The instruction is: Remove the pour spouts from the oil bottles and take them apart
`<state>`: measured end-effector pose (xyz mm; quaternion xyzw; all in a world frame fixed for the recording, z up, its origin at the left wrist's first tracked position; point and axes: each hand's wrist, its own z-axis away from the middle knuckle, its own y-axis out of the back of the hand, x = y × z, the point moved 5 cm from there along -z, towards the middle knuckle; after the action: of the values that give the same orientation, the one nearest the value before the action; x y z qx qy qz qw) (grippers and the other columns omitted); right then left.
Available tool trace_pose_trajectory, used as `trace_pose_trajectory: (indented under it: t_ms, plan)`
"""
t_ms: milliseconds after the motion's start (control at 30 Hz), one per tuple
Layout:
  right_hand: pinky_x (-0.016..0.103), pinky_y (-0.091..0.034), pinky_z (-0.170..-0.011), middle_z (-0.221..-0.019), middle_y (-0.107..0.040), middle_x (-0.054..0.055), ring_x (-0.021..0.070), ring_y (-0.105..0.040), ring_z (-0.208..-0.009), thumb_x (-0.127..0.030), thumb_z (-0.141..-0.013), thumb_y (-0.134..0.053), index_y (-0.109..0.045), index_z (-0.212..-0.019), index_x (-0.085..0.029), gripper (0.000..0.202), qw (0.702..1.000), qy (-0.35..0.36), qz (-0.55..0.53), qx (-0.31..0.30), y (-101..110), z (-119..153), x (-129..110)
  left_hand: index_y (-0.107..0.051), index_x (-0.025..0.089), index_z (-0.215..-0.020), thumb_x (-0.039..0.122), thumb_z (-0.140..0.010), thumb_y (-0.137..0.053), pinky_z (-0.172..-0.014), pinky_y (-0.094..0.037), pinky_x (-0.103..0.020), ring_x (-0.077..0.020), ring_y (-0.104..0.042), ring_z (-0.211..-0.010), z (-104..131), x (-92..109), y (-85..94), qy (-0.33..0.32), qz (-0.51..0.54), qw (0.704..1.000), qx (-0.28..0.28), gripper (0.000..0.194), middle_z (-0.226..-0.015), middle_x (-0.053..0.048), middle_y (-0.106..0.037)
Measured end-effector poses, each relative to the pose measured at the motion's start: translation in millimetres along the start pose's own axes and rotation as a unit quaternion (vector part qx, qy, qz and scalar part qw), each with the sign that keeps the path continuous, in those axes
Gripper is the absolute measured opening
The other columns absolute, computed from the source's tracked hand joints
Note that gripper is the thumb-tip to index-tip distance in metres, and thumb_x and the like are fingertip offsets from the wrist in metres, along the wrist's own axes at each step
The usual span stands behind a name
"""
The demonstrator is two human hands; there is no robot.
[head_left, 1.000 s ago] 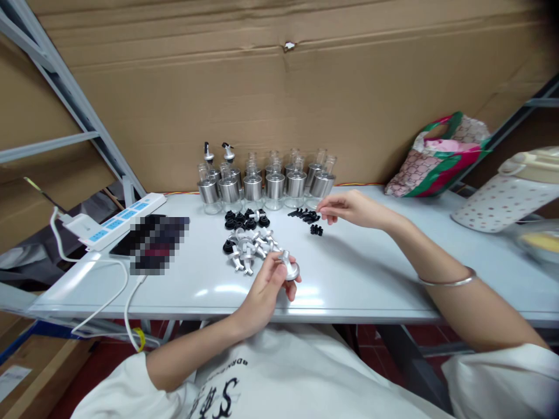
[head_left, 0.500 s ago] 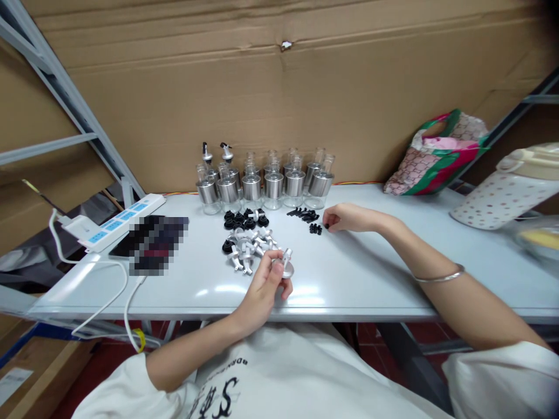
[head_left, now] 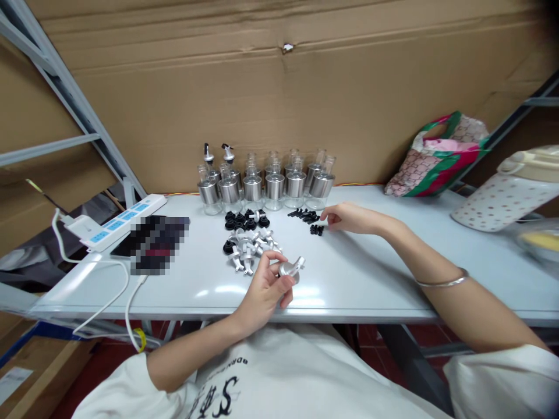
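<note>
My left hand (head_left: 267, 288) is closed around a silver pourer spout (head_left: 290, 270) near the front edge of the table, its narrow tube tilted up to the right. To the right of the bottles, my right hand (head_left: 340, 218) has its fingers curled together at the edge of a pile of black flip levers (head_left: 305, 215). What sits between those fingertips, if anything, is hidden. Just below that pile lies a group of tiny black pieces (head_left: 317, 230). Silver pourer spouts (head_left: 248, 241) are heaped left of my left hand, with black stoppers (head_left: 240, 220) behind them.
Glass bottles with steel sleeves (head_left: 274, 187) stand in rows at the back; two carry pourers. On the left are a power strip (head_left: 126, 218), a cable and a pixelated dark object (head_left: 159, 244). A patterned bag (head_left: 432, 160) and a dotted jug (head_left: 493, 201) stand right.
The pourer spout has turned in my left hand, its tube now pointing further right. My right hand has shifted slightly left and up to the levers; the black piece at its fingertips no longer shows.
</note>
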<state>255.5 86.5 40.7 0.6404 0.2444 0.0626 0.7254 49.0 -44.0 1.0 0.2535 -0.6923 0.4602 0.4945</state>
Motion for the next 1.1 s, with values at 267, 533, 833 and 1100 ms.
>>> trace_pose_trajectory:
  t_ms: [267,533,833,1100]
  plan:
    - [0.027,-0.044,-0.066,-0.08,-0.063,0.008,0.0166,-0.057,-0.071,-0.05,-0.089,-0.048,-0.057,-0.101,-0.013,0.04,0.885,0.399,0.016,0.239,-0.4,48.8,-111.9,-0.033,0.023,-0.088,0.065,-0.07,-0.063,-0.037,-0.015,-0.013,0.0008,-0.027,-0.033,-1.8,-3.3,8.1,0.017,0.046,0.997,0.057,0.055,-0.054,0.012,-0.041]
    - [0.027,-0.038,-0.062,-0.08,-0.065,0.006,0.0146,-0.054,-0.071,-0.027,-0.096,-0.046,-0.054,-0.102,-0.014,0.017,0.791,0.477,0.175,0.34,-11.8,64.7,-137.9,-0.033,0.02,-0.078,0.06,-0.073,-0.064,-0.04,-0.018,-0.012,0.0006,-0.025,-0.039,-2.0,-1.5,5.6,0.036,0.09,0.993,0.068,0.051,-0.055,0.011,-0.039]
    - [0.03,-0.035,-0.06,-0.063,-0.055,0.0,0.0142,-0.05,-0.064,-0.028,-0.097,-0.04,-0.053,-0.081,-0.017,0.023,0.725,0.498,0.253,0.402,-8.0,72.8,-137.2,-0.034,0.021,-0.08,0.048,-0.069,-0.074,-0.039,-0.021,-0.009,-0.0018,-0.037,-0.044,-0.5,11.5,1.8,0.027,0.118,0.991,0.059,0.05,-0.054,0.01,-0.048]
    - [0.029,-0.034,-0.056,-0.054,-0.039,-0.003,0.0126,-0.036,-0.052,-0.035,-0.097,-0.038,-0.05,-0.069,-0.02,0.034,0.685,0.511,0.261,0.448,-2.2,80.4,-145.8,-0.031,0.021,-0.075,0.044,-0.071,-0.074,-0.034,-0.019,-0.007,-0.0014,-0.038,-0.041,6.1,21.9,-2.4,0.069,0.119,0.99,0.02,0.049,-0.051,0.01,-0.047]
